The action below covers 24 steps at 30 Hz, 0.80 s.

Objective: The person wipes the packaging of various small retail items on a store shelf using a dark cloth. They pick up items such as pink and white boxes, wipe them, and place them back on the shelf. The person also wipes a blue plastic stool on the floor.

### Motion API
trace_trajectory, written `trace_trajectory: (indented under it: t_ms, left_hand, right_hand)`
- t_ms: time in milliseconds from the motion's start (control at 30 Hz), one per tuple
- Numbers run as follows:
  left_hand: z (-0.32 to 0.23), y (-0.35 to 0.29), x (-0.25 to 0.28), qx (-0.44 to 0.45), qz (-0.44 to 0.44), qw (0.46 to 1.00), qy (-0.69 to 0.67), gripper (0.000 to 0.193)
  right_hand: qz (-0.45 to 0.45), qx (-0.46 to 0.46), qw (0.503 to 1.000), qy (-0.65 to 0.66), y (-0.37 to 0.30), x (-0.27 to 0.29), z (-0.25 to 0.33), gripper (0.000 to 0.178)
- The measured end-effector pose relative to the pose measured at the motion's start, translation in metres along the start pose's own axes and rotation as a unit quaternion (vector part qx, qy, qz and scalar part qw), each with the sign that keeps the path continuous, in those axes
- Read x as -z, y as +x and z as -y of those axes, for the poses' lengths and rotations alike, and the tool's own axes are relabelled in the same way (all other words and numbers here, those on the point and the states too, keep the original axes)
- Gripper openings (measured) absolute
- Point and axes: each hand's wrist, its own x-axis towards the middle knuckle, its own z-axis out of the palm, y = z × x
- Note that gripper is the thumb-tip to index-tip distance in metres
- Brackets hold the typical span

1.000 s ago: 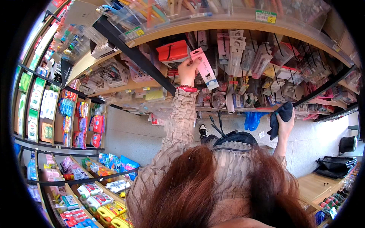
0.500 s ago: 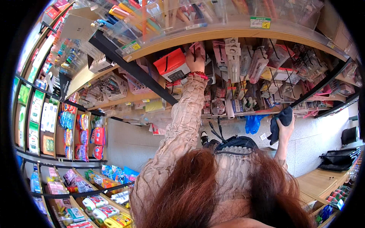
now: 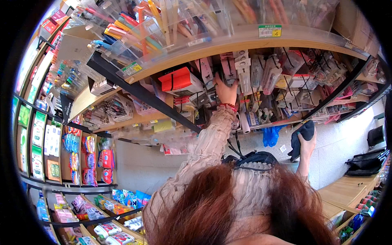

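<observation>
My left hand (image 3: 226, 90) reaches in below the wooden shelf edge, a red bracelet at its wrist. Its thumb and fingers are apart, and nothing shows between them. Just beyond the fingertips hang a pink package (image 3: 205, 68) and another pink package (image 3: 229, 65) on hooks; whether the fingers touch either is unclear. To the left of this hand sits a red and white box (image 3: 182, 81). At the right, my right hand (image 3: 307, 147) is closed around a dark cloth (image 3: 301, 134), held out over the floor.
Above runs a wooden shelf (image 3: 232, 47) with clear bins of pens (image 3: 155, 24). Clear packs (image 3: 271, 74) hang on black hooks to the right. A black post (image 3: 143, 92) slants down at left. A blue plastic bag (image 3: 270, 136) hangs below; stocked shelves stand at far left.
My left hand has come back from the pink package by the red box and moved right and lower, its fingers spreading. My right hand still holds the dark cloth.
</observation>
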Motion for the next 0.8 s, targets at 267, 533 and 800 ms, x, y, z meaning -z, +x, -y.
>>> trace_trajectory:
  t_ms: [267, 533, 800]
  left_hand:
    - [0.005, 0.027, -0.034, 0.042, 0.004, 0.995, 0.085, 0.072]
    - [-0.004, 0.005, -0.014, -0.026, -0.045, 0.998, 0.028, 0.062]
    - [-0.016, -0.005, 0.016, -0.062, -0.010, 0.998, -0.002, 0.048]
  right_hand:
    - [0.001, 0.014, 1.000, 0.000, 0.004, 0.003, -0.018, 0.064]
    - [-0.007, -0.041, 0.999, -0.015, 0.001, 0.007, -0.007, 0.064]
    - [0.017, -0.008, 1.000, -0.015, 0.008, 0.001, -0.012, 0.066]
